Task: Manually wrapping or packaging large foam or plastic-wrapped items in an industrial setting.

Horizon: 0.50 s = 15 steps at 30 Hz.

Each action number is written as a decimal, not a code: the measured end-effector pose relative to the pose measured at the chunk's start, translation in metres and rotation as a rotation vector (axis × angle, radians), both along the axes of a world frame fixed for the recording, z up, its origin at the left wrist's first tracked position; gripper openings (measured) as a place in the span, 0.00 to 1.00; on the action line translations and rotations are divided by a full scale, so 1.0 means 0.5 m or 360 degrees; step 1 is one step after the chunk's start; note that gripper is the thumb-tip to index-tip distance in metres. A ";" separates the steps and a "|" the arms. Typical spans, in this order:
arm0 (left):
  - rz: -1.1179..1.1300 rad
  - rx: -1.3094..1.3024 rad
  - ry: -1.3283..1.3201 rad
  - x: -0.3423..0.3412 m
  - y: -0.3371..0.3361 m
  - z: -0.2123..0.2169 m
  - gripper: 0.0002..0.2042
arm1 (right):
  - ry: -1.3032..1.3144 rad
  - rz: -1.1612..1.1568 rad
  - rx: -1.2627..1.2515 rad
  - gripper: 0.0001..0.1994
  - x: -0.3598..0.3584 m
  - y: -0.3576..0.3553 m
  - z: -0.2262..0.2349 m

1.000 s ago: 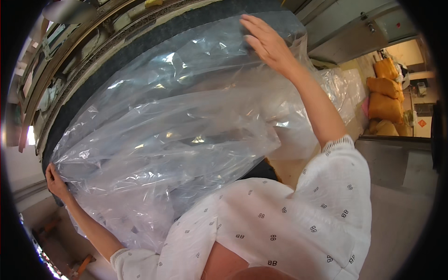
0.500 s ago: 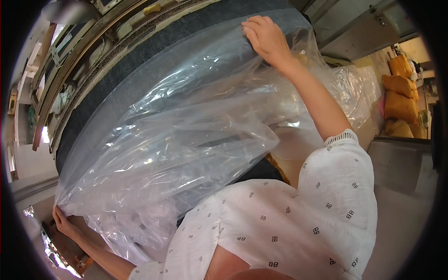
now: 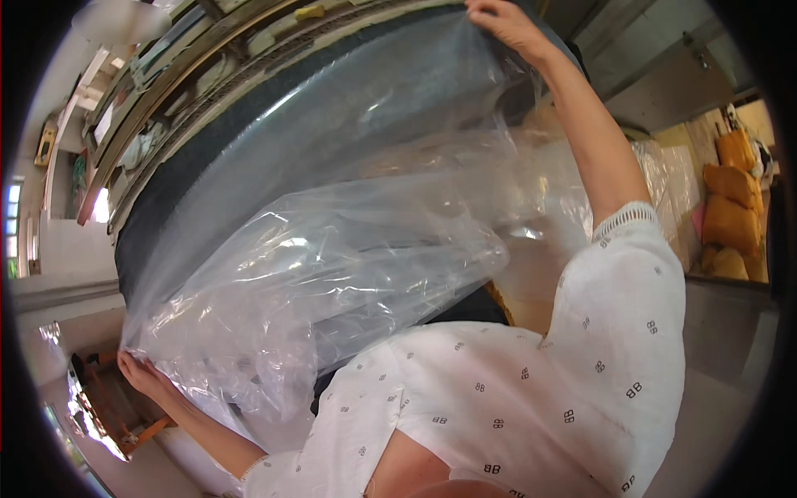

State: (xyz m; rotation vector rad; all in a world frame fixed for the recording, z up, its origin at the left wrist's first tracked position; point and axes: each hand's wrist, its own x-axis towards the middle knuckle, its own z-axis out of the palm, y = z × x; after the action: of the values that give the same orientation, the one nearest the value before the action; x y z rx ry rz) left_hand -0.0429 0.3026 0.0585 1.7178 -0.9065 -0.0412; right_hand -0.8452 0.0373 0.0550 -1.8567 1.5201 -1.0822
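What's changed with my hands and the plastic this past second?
Your right hand, flat on the clear plastic sheet before, has moved farther away and now seems to pinch it. Your left hand has come nearer your body, still pinching the sheet.

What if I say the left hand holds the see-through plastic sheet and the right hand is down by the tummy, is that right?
Not quite: the right hand isn't down by the tummy. The head view shows it far out at the top. The left hand does hold the see-through plastic sheet.

Left fingers (image 3: 128, 363) and right fingers (image 3: 488, 20) pinch, arms (image 3: 591, 141) spread wide.
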 end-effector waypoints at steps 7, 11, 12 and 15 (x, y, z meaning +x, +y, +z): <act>-0.0138 -0.0164 0.0010 -0.109 -0.323 0.104 0.14 | 0.0575 -0.1185 -0.1052 0.05 -0.051 -0.127 0.028; 0.0006 0.0382 -0.0464 0.091 -0.450 -0.125 0.17 | 0.0201 -0.1140 -0.0532 0.10 0.002 -0.199 -0.123; 0.0013 0.0325 -0.0395 0.087 -0.479 -0.137 0.17 | -0.0017 -0.1008 -0.0585 0.10 -0.009 -0.203 -0.125; -0.0157 0.0215 -0.0134 0.077 -0.547 -0.131 0.16 | -0.0161 -0.0850 -0.0517 0.10 -0.019 -0.187 -0.110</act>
State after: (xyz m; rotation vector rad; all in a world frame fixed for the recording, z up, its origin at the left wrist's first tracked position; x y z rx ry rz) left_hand -0.0045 0.0293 -0.0071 1.8094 -1.0715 -0.0979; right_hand -0.8546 -0.0563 0.0002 -1.5873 1.9269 -1.7243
